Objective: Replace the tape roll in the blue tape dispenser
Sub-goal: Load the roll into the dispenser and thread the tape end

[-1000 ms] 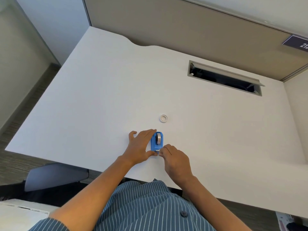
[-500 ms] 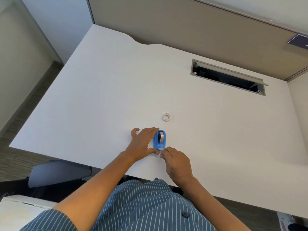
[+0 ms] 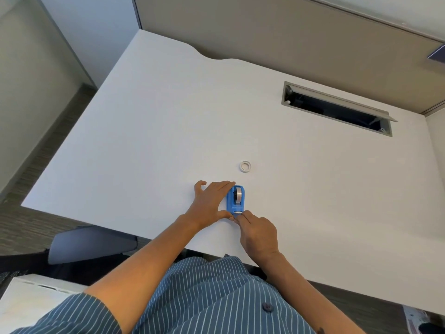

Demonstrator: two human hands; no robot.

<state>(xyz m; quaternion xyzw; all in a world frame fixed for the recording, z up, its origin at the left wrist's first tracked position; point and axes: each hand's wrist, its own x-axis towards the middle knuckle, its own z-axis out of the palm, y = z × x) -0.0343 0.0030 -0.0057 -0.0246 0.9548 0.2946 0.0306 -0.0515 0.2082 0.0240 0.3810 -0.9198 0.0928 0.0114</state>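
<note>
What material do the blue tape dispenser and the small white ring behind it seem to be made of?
The blue tape dispenser looks like moulded plastic: one even bright blue, smooth rounded edges, soft sheen. The strip at its front edge, by the right hand, looks pale and shiny, perhaps a metal cutter. The small white ring is thin and matt white, probably plastic or card; it is too small to tell.

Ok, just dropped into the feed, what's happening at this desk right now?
A person is working on a small blue plastic tape dispenser standing on the white desk. The left hand steadies its side while the right hand pinches at the cutter end, apparently drawing out the tape. A roll is already seated inside. A bare white ring-shaped core lies apart, farther back on the desk.
</note>
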